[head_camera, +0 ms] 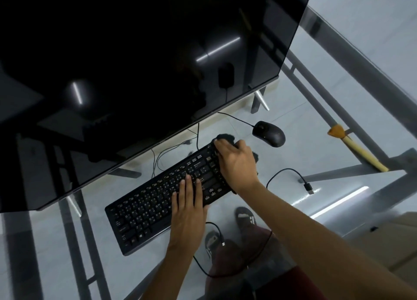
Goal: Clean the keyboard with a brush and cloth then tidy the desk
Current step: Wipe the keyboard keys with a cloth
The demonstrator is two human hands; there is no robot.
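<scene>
A black keyboard point(149, 207) lies diagonally on the glass desk point(316, 141) in front of the monitor. My left hand point(188, 207) rests flat on the keys right of the middle, fingers spread. My right hand point(237, 162) presses a dark cloth point(225, 137) onto the keyboard's far right end; the cloth shows past the fingertips and beside the knuckles. A brush point(358, 149) with a pale wooden handle and orange bristles lies at the right of the desk, away from both hands.
A large dark monitor point(135, 74) fills the upper left, its feet on the glass. A black wired mouse point(269, 134) sits beyond the cloth. A loose black cable with a USB plug point(309, 188) lies right of my right wrist. Another cable point(216, 232) curls near the front edge.
</scene>
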